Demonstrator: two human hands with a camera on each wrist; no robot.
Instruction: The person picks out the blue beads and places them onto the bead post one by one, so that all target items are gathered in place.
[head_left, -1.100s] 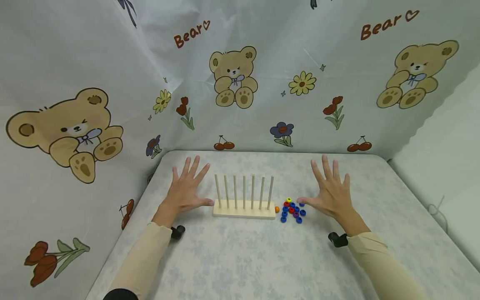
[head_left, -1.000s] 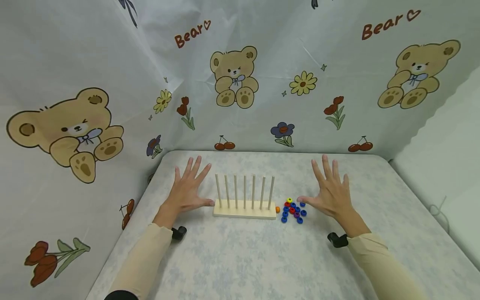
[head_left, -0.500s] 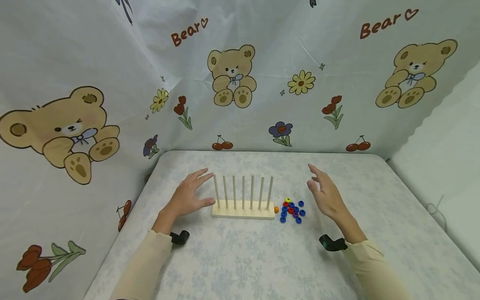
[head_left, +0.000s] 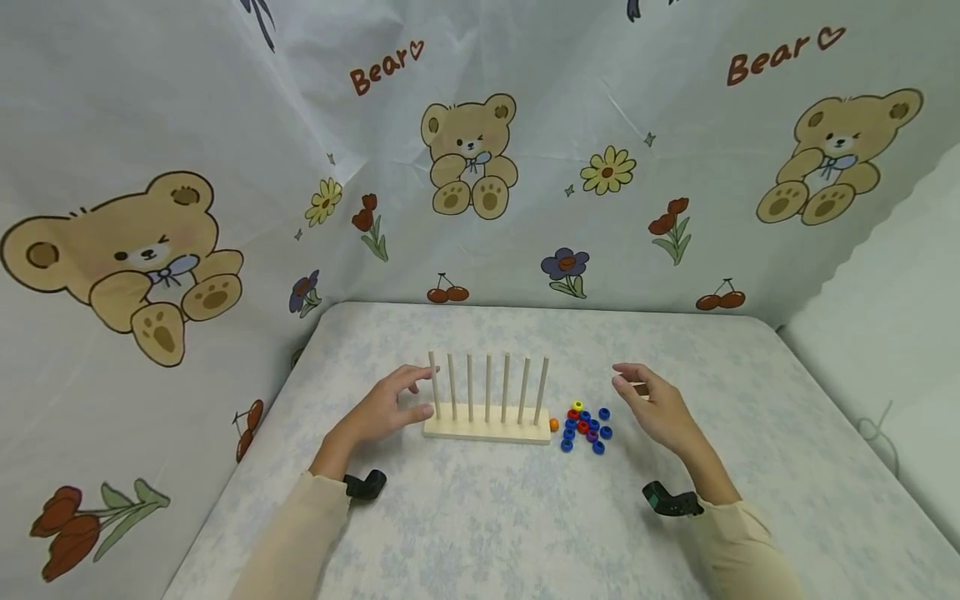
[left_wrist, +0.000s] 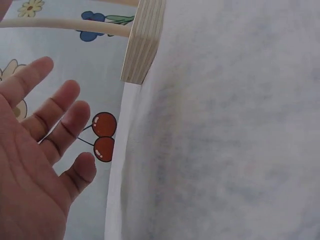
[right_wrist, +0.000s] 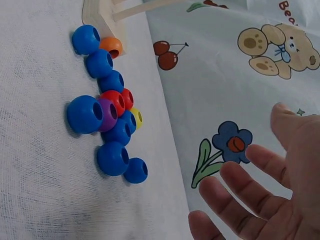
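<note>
A pale wooden peg stand (head_left: 487, 429) with a row of several upright rods stands mid-table in the head view. Just left of it is my left hand (head_left: 386, 408), its fingers loosely bent beside the end rod and its thumb at the base's left end. To the right of the stand lies a cluster of beads (head_left: 583, 427), mostly blue, with red, purple and yellow ones. An orange bead (head_left: 554, 425) sits right at the base's right end. My right hand (head_left: 660, 408) hovers right of the beads, fingers relaxed, holding nothing. In the right wrist view the blue bead (right_wrist: 85, 115) shows its hole.
The pale patterned tabletop (head_left: 480, 517) reaches toward me. Behind it hangs a white curtain (head_left: 525, 233) printed with bears, flowers and cherries. A white wall (head_left: 900, 333) runs along the right, with a thin cord (head_left: 879, 433) near the table edge.
Both hands have gone from widely spread fingers to loosely bent ones and sunk lower. The right hand has turned sideways, its thumb moving off the beads. Stand and beads stay in place.
</note>
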